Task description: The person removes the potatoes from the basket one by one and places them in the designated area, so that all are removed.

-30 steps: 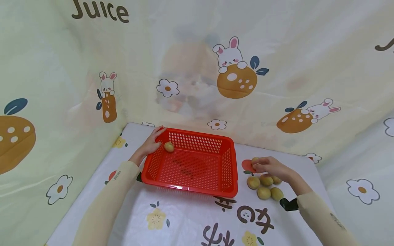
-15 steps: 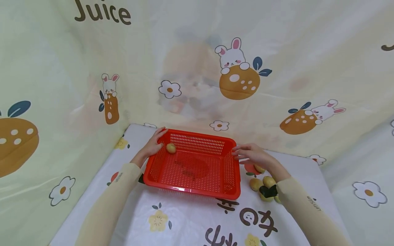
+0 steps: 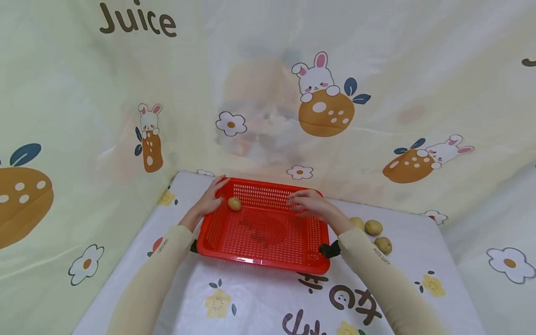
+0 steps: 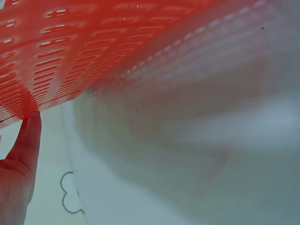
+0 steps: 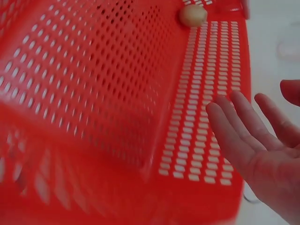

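A red plastic basket (image 3: 268, 262) with slotted walls stands on the table. My left hand (image 3: 208, 201) holds its far left corner at the rim; in the left wrist view a straight finger (image 4: 32, 136) lies against the outside of the wall. One potato (image 3: 234, 204) rests inside the basket near that corner. My right hand (image 3: 310, 204) is over the far right part of the basket, fingers spread and nothing in them. Its palm shows in the right wrist view, beside the slotted wall.
Several potatoes lie on the table right of the basket, one of them (image 3: 373, 227) beyond my right forearm; the sleeve hides part of the group. A patterned cloth covers the table (image 3: 251, 302), and a printed curtain (image 3: 259, 83) rises behind and at both sides.
My right hand has come left from a potato in the group on the table, past the right rim, to over the basket. My left hand stays at its corner.
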Motion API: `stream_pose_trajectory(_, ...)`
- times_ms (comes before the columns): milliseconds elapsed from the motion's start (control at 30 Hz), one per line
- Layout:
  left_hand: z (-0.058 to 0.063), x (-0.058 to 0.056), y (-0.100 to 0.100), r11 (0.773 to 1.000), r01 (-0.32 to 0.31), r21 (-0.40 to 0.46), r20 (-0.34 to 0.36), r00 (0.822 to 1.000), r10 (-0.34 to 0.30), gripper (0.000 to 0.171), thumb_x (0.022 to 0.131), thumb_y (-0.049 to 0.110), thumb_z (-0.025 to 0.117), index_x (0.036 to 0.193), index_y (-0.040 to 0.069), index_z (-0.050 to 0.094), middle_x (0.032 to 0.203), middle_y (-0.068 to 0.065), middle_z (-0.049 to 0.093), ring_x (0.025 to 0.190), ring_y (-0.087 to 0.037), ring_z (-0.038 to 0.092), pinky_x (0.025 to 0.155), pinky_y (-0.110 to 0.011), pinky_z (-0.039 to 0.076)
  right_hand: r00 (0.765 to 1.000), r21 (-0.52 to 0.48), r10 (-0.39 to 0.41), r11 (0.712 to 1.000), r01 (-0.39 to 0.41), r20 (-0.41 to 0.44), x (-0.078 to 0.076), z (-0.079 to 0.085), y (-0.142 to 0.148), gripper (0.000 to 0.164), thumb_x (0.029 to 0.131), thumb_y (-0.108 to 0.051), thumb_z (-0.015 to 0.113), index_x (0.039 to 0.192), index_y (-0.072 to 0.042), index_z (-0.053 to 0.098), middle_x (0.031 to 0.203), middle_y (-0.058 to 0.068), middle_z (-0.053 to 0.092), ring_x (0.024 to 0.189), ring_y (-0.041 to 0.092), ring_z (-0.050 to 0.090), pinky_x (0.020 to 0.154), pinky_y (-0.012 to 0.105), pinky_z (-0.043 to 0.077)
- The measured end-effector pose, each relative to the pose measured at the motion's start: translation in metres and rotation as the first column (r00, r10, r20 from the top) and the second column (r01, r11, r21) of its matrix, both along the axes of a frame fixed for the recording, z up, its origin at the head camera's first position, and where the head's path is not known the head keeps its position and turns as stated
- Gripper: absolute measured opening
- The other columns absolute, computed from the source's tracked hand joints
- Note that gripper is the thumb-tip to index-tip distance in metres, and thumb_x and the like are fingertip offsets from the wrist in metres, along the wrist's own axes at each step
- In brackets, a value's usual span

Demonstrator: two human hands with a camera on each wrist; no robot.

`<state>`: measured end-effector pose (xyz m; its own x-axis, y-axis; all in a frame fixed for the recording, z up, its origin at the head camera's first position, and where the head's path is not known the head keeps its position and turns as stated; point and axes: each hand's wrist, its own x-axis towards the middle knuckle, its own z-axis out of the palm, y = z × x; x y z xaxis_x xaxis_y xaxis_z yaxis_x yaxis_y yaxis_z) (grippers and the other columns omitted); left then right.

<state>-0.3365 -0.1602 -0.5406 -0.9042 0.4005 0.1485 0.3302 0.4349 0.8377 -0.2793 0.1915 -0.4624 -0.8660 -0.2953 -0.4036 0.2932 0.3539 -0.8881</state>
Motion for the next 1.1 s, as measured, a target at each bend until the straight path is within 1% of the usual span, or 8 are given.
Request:
stream_pose_trajectory(167, 0.001, 0.003, -0.003, 1.0, -0.017, 0.003, 0.015, 1.0, 0.017, 0.071, 0.085, -0.016, 0.044, 0.153, 0.002, 0.032, 0.161, -0.019, 0.014, 0.147, -0.04, 0.012, 0.112, -0.058, 0.023, 0.998, -0.065, -0.048, 0.997, 0.05, 0.03, -0.012, -0.015, -0.027, 0.043, 0.104, -0.014, 0.048, 0.141, 0.007, 0.047, 0.138, 0.028, 0.052, 0.126, 0.045, 0.051, 0.099, 0.053, 0.044)
stream_pose_trajectory(333, 0.003, 0.003, -0.002, 1.0, -0.01, 0.027, 0.013, 1.0, 0.01, 0.071, 0.085, -0.017, 0.045, 0.153, 0.001, 0.033, 0.161, -0.019, 0.014, 0.147, -0.041, 0.012, 0.113, -0.058, 0.022, 0.991, -0.125, -0.11, 0.985, 0.118, 0.072, -0.023, -0.032, -0.056, 0.041, 0.104, -0.013, 0.047, 0.14, 0.005, 0.049, 0.138, 0.026, 0.052, 0.124, 0.042, 0.054, 0.097, 0.051, 0.046)
stream_pose_trajectory(467, 0.003, 0.003, -0.001, 1.0, 0.001, 0.03, 0.001, 1.0, -0.001, 0.07, 0.085, -0.017, 0.044, 0.152, 0.0, 0.033, 0.161, -0.02, 0.015, 0.147, -0.042, 0.013, 0.112, -0.06, 0.022, 0.982, -0.151, -0.165, 0.973, 0.177, 0.087, -0.028, -0.041, -0.082, 0.04, 0.103, -0.012, 0.048, 0.14, 0.003, 0.051, 0.139, 0.024, 0.053, 0.123, 0.04, 0.056, 0.092, 0.047, 0.05)
stream_pose_trajectory(633, 0.003, 0.002, 0.0, 1.0, 0.014, 0.027, -0.008, 1.0, -0.014, 0.07, 0.086, -0.017, 0.044, 0.153, 0.0, 0.032, 0.161, -0.02, 0.015, 0.147, -0.041, 0.013, 0.111, -0.06, 0.024, 0.968, -0.207, -0.239, 0.946, 0.25, 0.078, -0.031, -0.053, -0.113, 0.038, 0.102, -0.012, 0.052, 0.137, 0.003, 0.054, 0.136, 0.021, 0.056, 0.121, 0.039, 0.057, 0.091, 0.044, 0.052)
stream_pose_trajectory(800, -0.003, 0.003, -0.004, 0.999, 0.009, 0.03, 0.006, 1.0, -0.009, 0.07, 0.086, -0.016, 0.044, 0.153, 0.0, 0.032, 0.161, -0.02, 0.014, 0.147, -0.041, 0.013, 0.111, -0.06, 0.024, 0.957, -0.238, -0.278, 0.927, 0.289, 0.082, -0.031, -0.066, -0.141, 0.038, 0.1, -0.011, 0.054, 0.135, 0.003, 0.054, 0.134, 0.021, 0.056, 0.119, 0.041, 0.057, 0.091, 0.044, 0.052)
stream_pose_trajectory(867, -0.003, 0.003, -0.004, 0.999, 0.005, 0.036, 0.007, 1.0, -0.005, 0.07, 0.085, -0.016, 0.045, 0.152, 0.0, 0.033, 0.161, -0.02, 0.015, 0.147, -0.041, 0.013, 0.112, -0.059, 0.023, 0.954, -0.238, -0.29, 0.924, 0.3, 0.077, -0.031, -0.069, -0.149, 0.038, 0.1, -0.011, 0.054, 0.136, 0.003, 0.054, 0.133, 0.021, 0.056, 0.118, 0.042, 0.057, 0.088, 0.043, 0.054)
stream_pose_trajectory(1000, -0.002, 0.002, -0.004, 0.999, 0.019, 0.033, -0.03, 0.999, -0.018, 0.069, 0.084, -0.016, 0.044, 0.151, -0.002, 0.034, 0.16, -0.021, 0.017, 0.146, -0.042, 0.015, 0.112, -0.059, 0.023, 0.945, -0.239, -0.326, 0.915, 0.326, 0.044, -0.033, -0.074, -0.159, 0.037, 0.1, -0.011, 0.055, 0.134, 0.003, 0.055, 0.13, 0.021, 0.058, 0.113, 0.041, 0.06, 0.081, 0.038, 0.057)
stream_pose_trajectory(1100, -0.002, 0.001, -0.005, 0.999, 0.014, 0.03, -0.032, 0.999, -0.013, 0.069, 0.085, -0.016, 0.044, 0.151, -0.002, 0.034, 0.16, -0.021, 0.017, 0.146, -0.042, 0.015, 0.112, -0.059, 0.023, 0.938, -0.233, -0.346, 0.91, 0.344, 0.035, -0.033, -0.078, -0.164, 0.036, 0.099, -0.012, 0.057, 0.132, 0.004, 0.057, 0.126, 0.021, 0.059, 0.108, 0.038, 0.064, 0.082, 0.039, 0.056)
